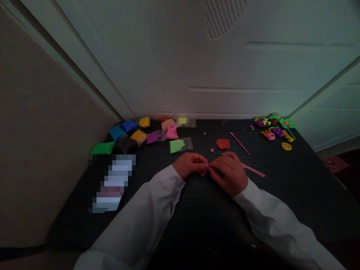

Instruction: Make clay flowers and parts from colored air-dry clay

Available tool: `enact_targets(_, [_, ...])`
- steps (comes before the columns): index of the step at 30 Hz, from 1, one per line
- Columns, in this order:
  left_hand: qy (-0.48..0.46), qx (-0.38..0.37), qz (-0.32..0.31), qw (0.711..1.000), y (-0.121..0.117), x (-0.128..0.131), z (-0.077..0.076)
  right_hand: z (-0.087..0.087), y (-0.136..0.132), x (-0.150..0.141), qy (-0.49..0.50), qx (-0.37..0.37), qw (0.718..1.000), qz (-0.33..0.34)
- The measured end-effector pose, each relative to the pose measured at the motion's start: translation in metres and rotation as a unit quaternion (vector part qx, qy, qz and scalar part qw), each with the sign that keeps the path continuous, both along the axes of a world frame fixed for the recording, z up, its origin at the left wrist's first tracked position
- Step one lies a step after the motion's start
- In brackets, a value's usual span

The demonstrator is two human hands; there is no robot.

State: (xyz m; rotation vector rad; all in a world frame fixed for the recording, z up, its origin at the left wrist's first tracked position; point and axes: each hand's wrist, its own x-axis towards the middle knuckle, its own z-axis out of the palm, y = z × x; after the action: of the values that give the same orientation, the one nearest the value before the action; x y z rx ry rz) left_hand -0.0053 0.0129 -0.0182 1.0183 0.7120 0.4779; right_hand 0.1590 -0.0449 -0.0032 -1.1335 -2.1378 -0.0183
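My left hand and my right hand meet fingertip to fingertip over the dark table. Both are curled in a pinch around something tiny between them, too small to name. A pink flat tool lies just right of my right hand, partly under it. A red clay disc and a small pink clay bit lie just beyond my fingers. A thin pink stick lies to the right of the disc.
Several bags of coloured clay lie at the back left, with a green bag nearer the middle. Small finished clay figures sit at the back right. A blurred white sheet lies left. White panelling rises behind the table.
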Motion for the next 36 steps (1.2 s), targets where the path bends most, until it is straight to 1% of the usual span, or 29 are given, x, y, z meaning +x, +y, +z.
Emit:
enact_targets(4, [0.002,-0.01,-0.023,1.0,-0.001,0.0,0.003,0.004,0.0,0.0,0.046,-0.051,0.998,0.005])
enact_targets(5, [0.002,-0.015,-0.033,0.999,-0.002,0.0,0.004,0.005,0.0,0.002,0.07,-0.068,0.995,-0.005])
enact_targets(7, [-0.002,-0.024,-0.048,0.999,-0.003,0.0,0.006,0.007,0.001,0.007,0.146,-0.103,0.982,-0.054])
enact_targets(8, [-0.007,-0.028,-0.049,0.998,-0.004,0.001,0.006,0.008,0.002,0.01,0.198,-0.121,0.969,-0.085])
enact_targets(10, [-0.021,-0.034,-0.038,0.998,-0.004,0.001,0.006,0.009,0.006,0.017,0.319,-0.157,0.925,-0.137])
enact_targets(12, [-0.033,-0.037,-0.023,0.999,-0.003,0.001,0.006,0.008,0.01,0.022,0.42,-0.194,0.874,-0.145])
enact_targets(14, [-0.038,-0.036,-0.003,0.999,-0.002,0.001,0.004,0.006,0.013,0.023,0.479,-0.222,0.841,-0.117])
enact_targets(16, [-0.043,-0.032,0.024,0.998,-0.001,0.0,0.003,0.004,0.015,0.021,0.502,-0.24,0.828,-0.066])
enact_targets(19, [-0.054,-0.031,0.06,0.996,0.001,0.0,0.003,0.002,0.015,0.018,0.515,-0.249,0.82,-0.005])
enact_targets(23, [-0.075,-0.026,0.073,0.994,0.001,-0.001,0.004,0.002,0.016,0.02,0.543,-0.252,0.801,0.0])
enact_targets(28, [-0.058,-0.006,0.08,0.995,0.001,0.0,0.003,0.002,0.017,0.024,0.549,-0.327,0.769,-0.005])
enact_targets(30, [-0.055,-0.007,0.094,0.994,0.001,0.0,0.003,0.001,0.017,0.025,0.541,-0.34,0.769,-0.01])
enact_targets(32, [-0.066,-0.01,0.111,0.992,0.001,0.001,0.003,-0.001,0.017,0.027,0.536,-0.334,0.775,-0.007])
enact_targets(34, [-0.078,-0.011,0.122,0.989,0.001,0.001,0.003,-0.001,0.018,0.029,0.545,-0.322,0.774,0.014])
enact_targets(36, [-0.087,-0.013,0.129,0.988,0.002,0.001,0.003,-0.001,0.019,0.029,0.564,-0.306,0.766,0.039])
